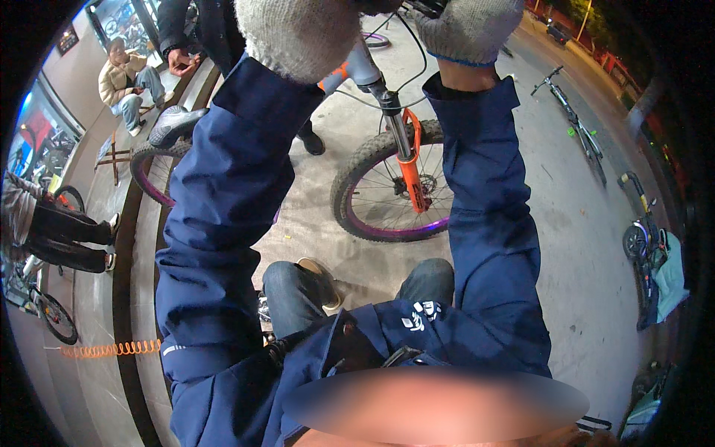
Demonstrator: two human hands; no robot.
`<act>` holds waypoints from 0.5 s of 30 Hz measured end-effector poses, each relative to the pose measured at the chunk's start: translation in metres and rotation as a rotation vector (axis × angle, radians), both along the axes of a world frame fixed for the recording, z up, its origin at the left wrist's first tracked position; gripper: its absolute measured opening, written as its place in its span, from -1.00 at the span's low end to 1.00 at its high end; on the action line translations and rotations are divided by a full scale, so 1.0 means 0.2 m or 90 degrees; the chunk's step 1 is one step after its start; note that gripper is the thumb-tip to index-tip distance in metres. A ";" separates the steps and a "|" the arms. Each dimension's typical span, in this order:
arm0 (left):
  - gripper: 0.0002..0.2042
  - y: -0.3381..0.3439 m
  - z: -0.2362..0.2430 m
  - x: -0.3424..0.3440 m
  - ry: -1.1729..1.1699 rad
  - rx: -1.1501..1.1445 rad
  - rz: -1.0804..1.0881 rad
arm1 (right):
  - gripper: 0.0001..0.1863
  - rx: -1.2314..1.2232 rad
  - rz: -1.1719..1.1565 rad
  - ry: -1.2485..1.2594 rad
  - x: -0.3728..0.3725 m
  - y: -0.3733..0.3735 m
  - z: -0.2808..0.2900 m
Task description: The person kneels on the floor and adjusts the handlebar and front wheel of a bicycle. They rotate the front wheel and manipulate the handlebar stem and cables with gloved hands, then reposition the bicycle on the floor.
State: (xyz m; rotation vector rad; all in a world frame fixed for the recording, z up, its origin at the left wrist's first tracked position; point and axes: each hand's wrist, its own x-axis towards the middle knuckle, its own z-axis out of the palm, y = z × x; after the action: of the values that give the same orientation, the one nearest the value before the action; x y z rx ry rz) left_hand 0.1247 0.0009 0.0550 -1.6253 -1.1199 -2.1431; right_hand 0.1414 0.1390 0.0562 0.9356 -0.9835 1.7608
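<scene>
My left hand (pixel 302 37), in a whitish knit glove, is raised at the upper edge beside the bicycle's front end; its fingers are hidden or cut off. My right hand (pixel 475 31), in a matching glove, is closed by a dark part at the handlebar area, mostly outside the picture. Between my hands, black cables (pixel 423 56) run down from above. Below stands the bicycle's grey frame (pixel 361 67), an orange and silver suspension fork (pixel 411 179) and a knobby front wheel (pixel 361 197) with a purple rim. The handlebar itself barely shows.
A person in dark clothing (pixel 216 30) stands close behind the bicycle. To the left are steps (pixel 138 298), a black saddle (pixel 175 125), an orange coiled hose (pixel 112 349), a seated person (pixel 126 78) and a standing person (pixel 67 231). A bicycle (pixel 573 119) and scooter (pixel 644 246) occupy the right.
</scene>
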 end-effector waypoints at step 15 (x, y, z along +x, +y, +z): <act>-0.49 -0.06 0.04 -0.06 0.242 -0.064 -0.014 | -0.50 -0.051 0.069 0.004 -0.02 0.22 -0.11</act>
State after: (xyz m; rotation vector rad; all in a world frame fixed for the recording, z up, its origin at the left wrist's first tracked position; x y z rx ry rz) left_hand 0.1133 -0.0110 0.0631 -1.9894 -1.1033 -1.7083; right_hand 0.1365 0.1826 0.0337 0.9581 -0.8661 1.8716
